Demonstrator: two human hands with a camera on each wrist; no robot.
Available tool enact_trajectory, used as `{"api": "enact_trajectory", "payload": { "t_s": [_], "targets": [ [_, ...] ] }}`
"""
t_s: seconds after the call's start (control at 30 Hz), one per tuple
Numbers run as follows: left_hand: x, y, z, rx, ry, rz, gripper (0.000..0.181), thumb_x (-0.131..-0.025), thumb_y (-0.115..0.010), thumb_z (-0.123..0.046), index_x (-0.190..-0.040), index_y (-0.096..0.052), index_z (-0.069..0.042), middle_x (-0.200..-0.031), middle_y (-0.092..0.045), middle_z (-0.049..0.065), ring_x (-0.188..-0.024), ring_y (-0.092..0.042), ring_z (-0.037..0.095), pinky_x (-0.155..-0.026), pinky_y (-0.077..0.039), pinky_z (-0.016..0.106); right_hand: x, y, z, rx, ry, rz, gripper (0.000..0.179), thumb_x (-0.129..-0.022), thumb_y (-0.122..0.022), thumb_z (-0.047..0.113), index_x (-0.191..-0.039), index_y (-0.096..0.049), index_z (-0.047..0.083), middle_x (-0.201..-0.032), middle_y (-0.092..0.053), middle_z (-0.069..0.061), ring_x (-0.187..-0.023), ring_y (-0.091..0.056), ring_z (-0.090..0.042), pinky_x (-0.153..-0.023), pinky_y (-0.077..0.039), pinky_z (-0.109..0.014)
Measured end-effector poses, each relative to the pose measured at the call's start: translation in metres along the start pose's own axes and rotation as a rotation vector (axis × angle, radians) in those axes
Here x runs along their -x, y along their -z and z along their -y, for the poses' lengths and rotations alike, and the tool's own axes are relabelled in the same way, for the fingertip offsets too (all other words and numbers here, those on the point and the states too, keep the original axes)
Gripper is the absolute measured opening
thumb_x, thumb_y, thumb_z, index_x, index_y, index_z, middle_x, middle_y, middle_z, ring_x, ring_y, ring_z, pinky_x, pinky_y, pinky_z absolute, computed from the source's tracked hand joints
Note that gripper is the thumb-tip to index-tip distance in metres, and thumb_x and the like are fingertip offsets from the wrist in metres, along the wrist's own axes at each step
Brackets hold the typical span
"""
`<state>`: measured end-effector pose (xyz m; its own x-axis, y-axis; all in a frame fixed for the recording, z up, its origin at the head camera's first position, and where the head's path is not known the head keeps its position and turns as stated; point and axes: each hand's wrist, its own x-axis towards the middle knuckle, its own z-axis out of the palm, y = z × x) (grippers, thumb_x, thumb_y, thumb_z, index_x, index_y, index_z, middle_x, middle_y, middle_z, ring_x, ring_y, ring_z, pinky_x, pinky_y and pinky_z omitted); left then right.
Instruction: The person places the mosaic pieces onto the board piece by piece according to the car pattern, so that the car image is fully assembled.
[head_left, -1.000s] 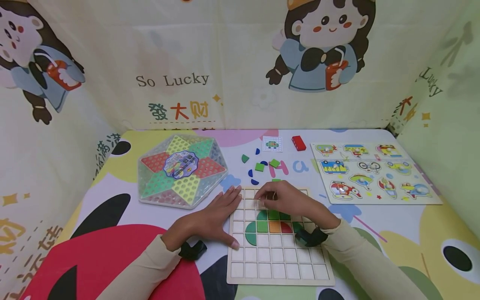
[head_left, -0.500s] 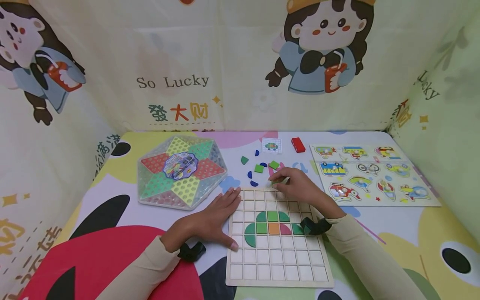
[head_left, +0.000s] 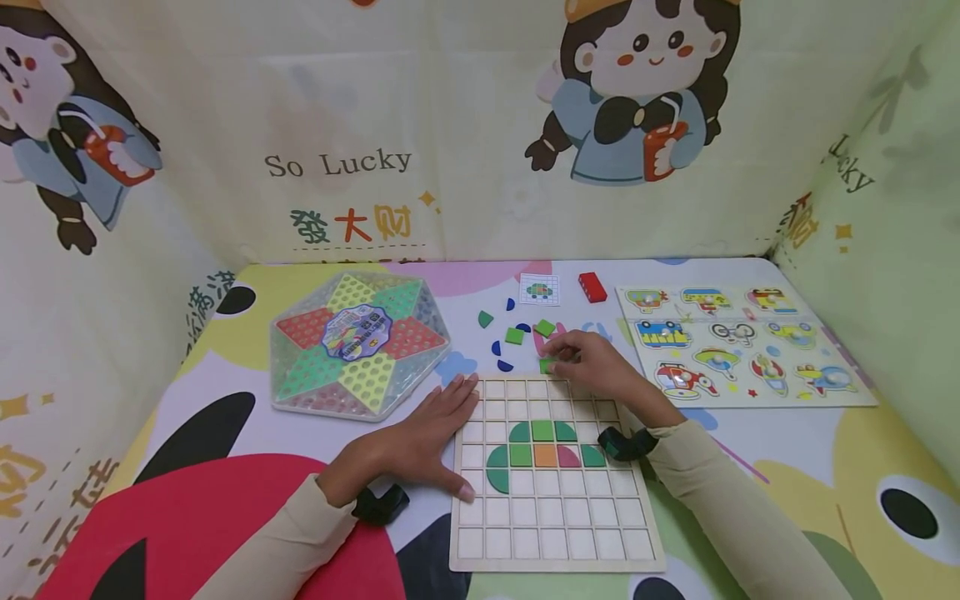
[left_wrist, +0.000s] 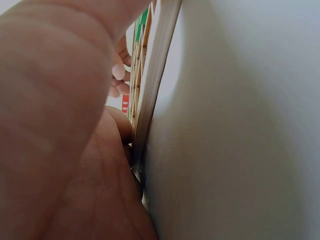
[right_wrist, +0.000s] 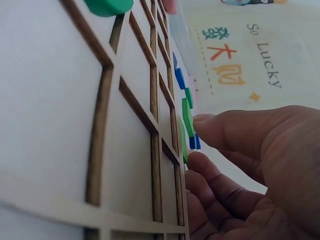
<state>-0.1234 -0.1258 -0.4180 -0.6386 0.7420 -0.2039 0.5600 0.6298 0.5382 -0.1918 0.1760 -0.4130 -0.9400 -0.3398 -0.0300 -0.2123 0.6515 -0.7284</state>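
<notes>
The right hand [head_left: 606, 371] has moved off the wooden grid board [head_left: 551, 543] to a green square tile [head_left: 546, 367] beyond its 12 o'clock; whether pinching, I cannot tell. Left hand [head_left: 422, 440] spreads at 10. Tile seems light, stiff: take opposite edges.

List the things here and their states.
Grid board: flat, partly filled
Orange square: seated in the board
Left hand: spread at board's left edge
Right hand: curved, by loose green square
Hexagonal board: flat
Pattern card: face up
Vehicle board: pictures up
Blue pieces: loose
Red block: unheld

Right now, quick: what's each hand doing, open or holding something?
Left hand: open, fingers spread at the grid board.
Right hand: at a green square; whether it grips it cannot be told.
</notes>
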Motion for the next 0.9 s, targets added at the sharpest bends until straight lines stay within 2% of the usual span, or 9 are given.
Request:
{"api": "enact_trajectory", "payload": {
  "t_s": [0.17, 0.43, 0.73, 0.9],
  "targets": [
    [-0.0003, -0.0006, 0.0003, -0.001, 0.003, 0.0, 0.122, -0.071, -0.076, -0.062, -0.156, -0.009, -0.006, -0.163, 0.006, 0.005, -0.146, 0.014, 0.022, -0.116, 0.005, 0.048, -0.0019, -0.0004, 0.0003, 0.018, -0.011, 0.011, 0.021, -0.09, -0.068, 0.007, -0.111, -0.069, 0.004, -0.103, -0.066, -0.007, -0.09, -0.057, -0.024, -0.081, -0.049, -0.035],
    [-0.0003, -0.0008, -0.0002, 0.0, 0.008, -0.002, 0.122, -0.071, -0.076, -0.062, -0.156, -0.008, -0.006, -0.163, 0.006, 0.005, -0.146, 0.014, 0.022, -0.116, 0.005, 0.047, -0.0028, -0.0009, 0.0027, 0.104, -0.02, 0.054, 0.029, -0.088, -0.071, 0.008, -0.117, -0.07, 0.003, -0.092, -0.059, -0.005, -0.078, -0.049, -0.021, -0.063, -0.041, -0.031],
    [0.0001, -0.0005, -0.0008, 0.001, 0.006, -0.003, 0.122, -0.071, -0.076, -0.062, -0.156, -0.008, -0.006, -0.163, 0.007, 0.005, -0.146, 0.014, 0.022, -0.116, 0.005, 0.048, -0.0022, -0.002, 0.0041, 0.094, -0.03, 0.047, 0.026, -0.089, -0.071, 0.008, -0.114, -0.07, 0.003, -0.094, -0.058, -0.006, -0.082, -0.051, -0.022, -0.067, -0.045, -0.031],
    [-0.0001, -0.0006, -0.0007, -0.002, 0.007, -0.002, 0.122, -0.071, -0.076, -0.062, -0.156, -0.008, -0.006, -0.163, 0.007, 0.005, -0.146, 0.014, 0.022, -0.116, 0.005, 0.047, -0.0001, -0.0022, 0.0034, 0.057, -0.032, 0.009, 0.02, -0.09, -0.068, 0.007, -0.109, -0.069, 0.006, -0.096, -0.062, -0.005, -0.085, -0.053, -0.023, -0.073, -0.047, -0.033]
  ]
}}
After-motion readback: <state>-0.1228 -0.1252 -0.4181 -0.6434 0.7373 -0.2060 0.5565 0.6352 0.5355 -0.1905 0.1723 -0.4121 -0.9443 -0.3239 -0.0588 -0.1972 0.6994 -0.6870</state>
